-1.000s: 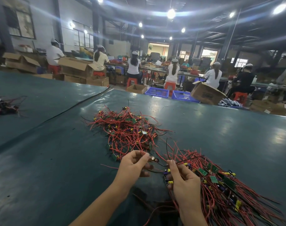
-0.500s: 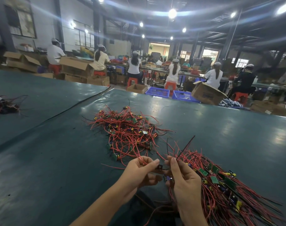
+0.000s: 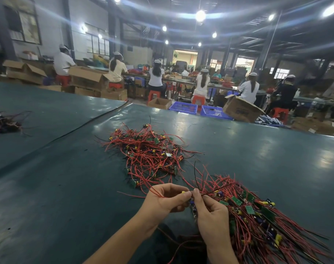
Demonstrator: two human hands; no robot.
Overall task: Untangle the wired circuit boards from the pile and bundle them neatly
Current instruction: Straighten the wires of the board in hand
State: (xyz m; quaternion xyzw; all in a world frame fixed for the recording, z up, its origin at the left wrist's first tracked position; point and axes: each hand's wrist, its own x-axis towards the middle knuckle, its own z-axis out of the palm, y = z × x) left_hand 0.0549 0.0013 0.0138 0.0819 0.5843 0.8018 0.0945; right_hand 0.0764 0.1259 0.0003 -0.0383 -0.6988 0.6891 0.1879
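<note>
A tangled pile of small green circuit boards with red wires (image 3: 149, 151) lies on the dark green table (image 3: 67, 187) ahead of me. To the right, a sorted bundle of wired boards (image 3: 257, 216) lies with its wires roughly parallel. My left hand (image 3: 166, 199) and my right hand (image 3: 211, 212) meet between the two heaps. Both pinch one wired circuit board (image 3: 191, 201) with a yellow part at their fingertips. Its red wires run out to the left and right of my fingers.
A smaller heap of wires (image 3: 4, 124) lies at the table's far left. A black cable (image 3: 86, 122) crosses the table. Beyond the far edge stand cardboard boxes (image 3: 240, 109), blue crates (image 3: 183, 107) and several seated workers.
My hands have come together. The left hand drew a wired board from the pile toward the right hand, and both now pinch it. A black wire that stuck up has dropped.
</note>
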